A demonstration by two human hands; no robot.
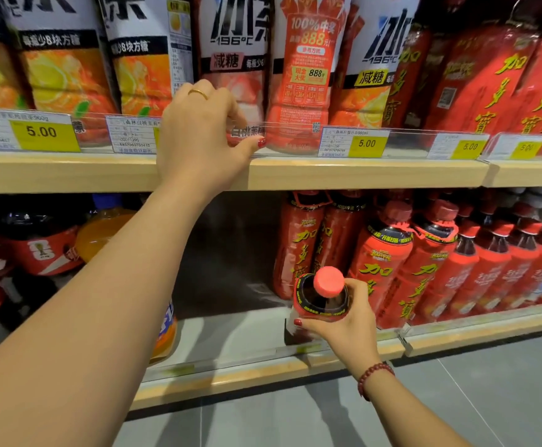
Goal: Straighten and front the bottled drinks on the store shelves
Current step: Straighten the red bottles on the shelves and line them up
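I've got the left hand [198, 137] up at the top shelf [360, 172], fingers [227, 103] curled onto the peach bottle [247, 79], thumb out on the rail [290, 150], right hand [350, 327] low, clamped round the red bottle [329, 282] at its neck, front of the lower shelf [231, 375]

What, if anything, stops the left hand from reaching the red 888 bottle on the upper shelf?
Probably nothing, so yes. The left hand is at the peach tea bottle, right beside the red 888 bottle; only the low clear rail stands before it.
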